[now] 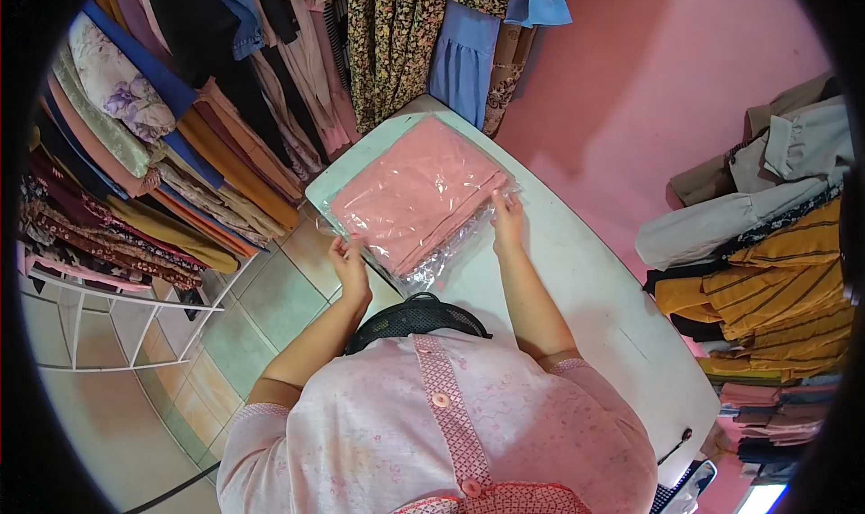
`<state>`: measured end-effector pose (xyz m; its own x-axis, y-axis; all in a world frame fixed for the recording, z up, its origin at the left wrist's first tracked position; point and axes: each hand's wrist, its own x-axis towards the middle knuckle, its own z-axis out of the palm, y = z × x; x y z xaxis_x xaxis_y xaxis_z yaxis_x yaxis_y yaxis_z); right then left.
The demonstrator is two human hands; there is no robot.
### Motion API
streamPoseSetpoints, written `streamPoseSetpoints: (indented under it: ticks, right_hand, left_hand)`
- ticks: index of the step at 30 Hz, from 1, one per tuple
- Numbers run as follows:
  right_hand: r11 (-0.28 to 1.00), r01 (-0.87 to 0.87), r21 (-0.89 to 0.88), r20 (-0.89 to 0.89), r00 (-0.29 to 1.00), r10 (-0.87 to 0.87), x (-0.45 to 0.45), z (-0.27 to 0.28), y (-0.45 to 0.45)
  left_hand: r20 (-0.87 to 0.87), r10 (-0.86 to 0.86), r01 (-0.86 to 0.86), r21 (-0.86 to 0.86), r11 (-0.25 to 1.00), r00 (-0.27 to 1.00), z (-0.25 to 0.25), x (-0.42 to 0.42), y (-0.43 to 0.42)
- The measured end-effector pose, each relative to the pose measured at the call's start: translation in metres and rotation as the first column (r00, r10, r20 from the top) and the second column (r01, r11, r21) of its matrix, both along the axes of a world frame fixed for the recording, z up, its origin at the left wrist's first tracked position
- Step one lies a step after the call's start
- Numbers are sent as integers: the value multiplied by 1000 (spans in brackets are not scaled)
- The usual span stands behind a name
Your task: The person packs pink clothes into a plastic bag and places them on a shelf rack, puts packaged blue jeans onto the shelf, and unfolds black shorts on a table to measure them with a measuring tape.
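We see the folded pink cloth (410, 190) inside a clear bag (432, 269), lying flat on the far end of the white counter (590, 262), straight ahead of the wearer's body. Its long axis runs aslant, from the near left towards the far right, so the two hands meet it at different places. Our left hand (348, 260) is at the near-left corner, just off the side of the counter, with the cloth ahead of it and to its right; our right hand (507, 221) is over the counter at the right-hand corner, with the cloth lying to its left. Neither hand is clearly nearer, since both reach the bag's edge. The right grip looks pinched on the plastic, thumb against fingers; the left grip is curled with its fingertips at the plastic, and we cannot tell whether it pinches or only touches. Shine and creases blur where the bag ends along the near side, and we cannot make out its opening. The underside of the bundle is hidden, as are some of our fingers. A black mesh thing (396, 323) just in front of the shirt (378, 415) is partly cut off from view.
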<state>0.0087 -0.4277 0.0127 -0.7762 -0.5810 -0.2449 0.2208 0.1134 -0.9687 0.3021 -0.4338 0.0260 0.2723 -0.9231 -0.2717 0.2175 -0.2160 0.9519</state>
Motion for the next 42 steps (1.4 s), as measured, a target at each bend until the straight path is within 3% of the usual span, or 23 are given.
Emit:
streamPoseSetpoints:
  ticks: [4, 5, 6, 8, 11, 15, 18, 21, 22, 24, 27, 30, 35, 42]
  right_hand:
    - [993, -94, 71, 149, 985, 82, -17, 1, -10]
    - [987, -145, 66, 166, 977, 132, -24, -4, -12]
    - [979, -198, 58, 183, 966, 184, -28, -9, -16]
    - [982, -183, 49, 214, 962, 168, -26, -5, -20]
    - [972, -217, 87, 234, 953, 192, -22, 10, -20]
    - [986, -165, 14, 267, 951, 155, -14, 14, -18]
    - [994, -96, -56, 341, 934, 110, -11, 18, -20]
    - [993, -38, -112, 415, 906, 82, -12, 16, -23]
    - [991, -55, -120, 427, 899, 102, -15, 12, -23]
    - [987, -90, -131, 438, 888, 139, -22, 3, -25]
    - [982, -137, -133, 463, 867, 183, -30, -7, -30]
    - [979, -162, -126, 509, 837, 204, -32, -1, -31]
    - [981, -167, -100, 540, 819, 195, -32, 6, -38]
    - [950, -187, -251, 612, 729, 305, -25, 22, -42]
  left_hand:
    - [-225, 87, 8, 391, 920, 970, -15, 19, -9]
    - [-337, 71, 99, 462, 882, 939, -16, 20, -12]
    - [-411, 20, 183, 449, 875, 911, -25, 22, -15]
    - [-393, -43, 194, 353, 915, 918, -28, 18, -17]
    - [-135, -84, 104, 152, 983, 987, -15, 1, -13]
    - [53, -272, 275, -77, 958, 961, -65, 6, -32]
    - [403, -145, 207, -114, 972, 904, -76, 7, -39]
    - [5, -127, 126, 108, 986, 992, -69, 10, -35]
    - [-208, -81, 119, 177, 977, 975, -64, 15, -34]
    - [-582, 63, 148, 308, 940, 810, -52, 29, -33]
    - [-466, -80, 237, 288, 928, 881, 10, 14, -25]
    - [-345, -252, 368, 328, 870, 904, 0, 10, -40]
    - [-457, -210, 401, 375, 836, 864, -6, 7, -53]
    - [-536, -240, 461, 328, 825, 810, 3, 10, -59]
